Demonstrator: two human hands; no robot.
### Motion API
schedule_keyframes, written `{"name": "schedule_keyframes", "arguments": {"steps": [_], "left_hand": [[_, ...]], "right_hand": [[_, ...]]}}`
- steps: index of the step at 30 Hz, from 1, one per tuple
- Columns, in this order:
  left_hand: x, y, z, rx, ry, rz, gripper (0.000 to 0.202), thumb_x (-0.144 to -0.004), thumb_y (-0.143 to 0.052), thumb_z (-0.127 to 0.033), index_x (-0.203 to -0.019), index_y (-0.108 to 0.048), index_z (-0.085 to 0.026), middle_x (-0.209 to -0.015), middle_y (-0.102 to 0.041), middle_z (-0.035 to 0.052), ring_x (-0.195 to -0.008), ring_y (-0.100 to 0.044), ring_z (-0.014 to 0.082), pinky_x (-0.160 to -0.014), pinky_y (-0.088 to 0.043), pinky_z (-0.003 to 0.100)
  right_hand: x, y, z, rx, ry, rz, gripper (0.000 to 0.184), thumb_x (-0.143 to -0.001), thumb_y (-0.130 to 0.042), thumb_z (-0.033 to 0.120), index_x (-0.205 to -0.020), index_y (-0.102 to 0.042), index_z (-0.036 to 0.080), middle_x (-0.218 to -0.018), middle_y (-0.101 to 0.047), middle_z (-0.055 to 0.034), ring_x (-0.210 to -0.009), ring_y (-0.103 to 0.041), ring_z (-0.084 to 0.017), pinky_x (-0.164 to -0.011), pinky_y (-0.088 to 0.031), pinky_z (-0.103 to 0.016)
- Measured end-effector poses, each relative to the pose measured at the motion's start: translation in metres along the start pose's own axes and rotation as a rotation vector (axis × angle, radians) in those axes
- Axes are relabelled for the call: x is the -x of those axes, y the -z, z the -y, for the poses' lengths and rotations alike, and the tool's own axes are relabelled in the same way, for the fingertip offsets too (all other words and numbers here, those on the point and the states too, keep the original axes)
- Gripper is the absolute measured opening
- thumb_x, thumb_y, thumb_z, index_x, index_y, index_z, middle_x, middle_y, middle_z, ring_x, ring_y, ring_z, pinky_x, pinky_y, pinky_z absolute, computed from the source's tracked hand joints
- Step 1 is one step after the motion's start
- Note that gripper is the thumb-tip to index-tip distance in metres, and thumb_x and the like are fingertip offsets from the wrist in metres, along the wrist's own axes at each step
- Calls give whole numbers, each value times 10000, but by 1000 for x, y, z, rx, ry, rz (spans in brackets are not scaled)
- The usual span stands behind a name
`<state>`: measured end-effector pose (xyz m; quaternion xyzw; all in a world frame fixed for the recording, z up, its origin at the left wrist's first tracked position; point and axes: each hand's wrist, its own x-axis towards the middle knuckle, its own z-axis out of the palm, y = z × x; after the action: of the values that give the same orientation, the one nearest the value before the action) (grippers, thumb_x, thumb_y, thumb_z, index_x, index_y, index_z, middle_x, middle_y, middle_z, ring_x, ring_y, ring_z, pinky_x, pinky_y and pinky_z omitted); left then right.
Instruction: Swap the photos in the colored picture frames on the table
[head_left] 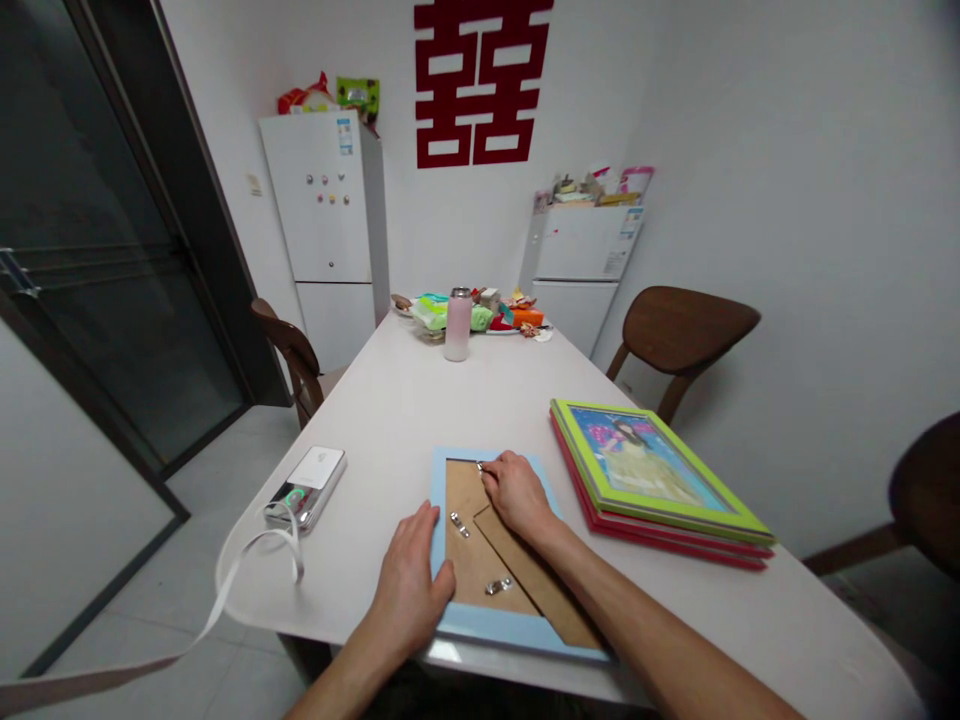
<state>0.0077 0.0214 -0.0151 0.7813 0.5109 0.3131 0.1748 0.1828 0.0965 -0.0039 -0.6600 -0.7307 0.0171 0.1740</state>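
A light blue picture frame [487, 625] lies face down on the table in front of me, its brown backing board [465, 575] showing. My left hand [411, 572] rests along the frame's left edge, fingers stretched out and thumb apart. At the far edge of the backing, my right hand [514, 490] is closed, its fingertips on a small metal clip [481, 467] that they partly hide. Two more metal pieces sit on the board: a clip [460, 525] at the left and a hanger [498, 586] nearer me. The frame's right side is partly under my right forearm.
Stacked picture frames [660, 470], green over red, lie to the right. A power bank [307, 485] with a white strap [225, 590] is on the left. Farther back stand a pink bottle [457, 325] and assorted packets [431, 312]. Chairs [686, 335] flank the white table [375, 400].
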Motion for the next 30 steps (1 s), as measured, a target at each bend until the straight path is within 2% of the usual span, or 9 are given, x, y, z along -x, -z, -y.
{"name": "schedule_keyframes", "arguments": {"steps": [3,7,13,18,25,30], "left_hand": [[-1,0,0,-9,2,5,512,-662,-430,-116,-1171,-389,-73,-1198,-455,137,-1097,-405,223,-945,-318,397],[-1,0,0,-12,-3,5,515,-655,-428,-109,-1169,-397,-98,-1195,-463,122,-1099,-407,224,-939,-324,405],[-1,0,-1,-29,-1,6,500,-662,-429,-126,-1154,-413,-34,-1198,-455,159,-1102,-404,227,-949,-316,381],[-1,0,-2,-36,6,-4,499,-657,-432,-121,-1153,-420,-76,-1201,-460,130,-1110,-400,217,-950,-314,382],[0,-3,0,-29,1,-13,513,-648,-426,-106,-1160,-411,-90,-1203,-457,124,-1111,-396,222,-946,-317,396],[1,-3,1,-33,13,-21,507,-655,-416,-113,-1158,-405,-47,-1199,-451,149,-1105,-395,222,-952,-311,378]], "right_hand": [[1,0,-1,13,11,-3,264,-800,-383,227,-790,-640,168,-790,-554,-66,-781,-473,-151,-730,-310,-235],[1,0,-2,27,17,-10,273,-805,-382,247,-759,-640,169,-807,-550,-66,-779,-469,-147,-727,-312,-231],[-2,-1,1,39,4,-14,261,-792,-394,248,-767,-639,162,-789,-549,-68,-781,-472,-156,-712,-318,-242],[-2,-1,2,19,40,-4,267,-795,-383,220,-780,-644,169,-818,-556,-67,-785,-473,-148,-721,-318,-236],[0,1,5,-18,68,1,263,-790,-390,211,-852,-646,211,-806,-562,-62,-795,-474,-161,-721,-325,-242],[6,9,8,-53,68,-10,285,-775,-391,177,-977,-592,167,-849,-576,-74,-823,-481,-164,-752,-329,-249]]}}
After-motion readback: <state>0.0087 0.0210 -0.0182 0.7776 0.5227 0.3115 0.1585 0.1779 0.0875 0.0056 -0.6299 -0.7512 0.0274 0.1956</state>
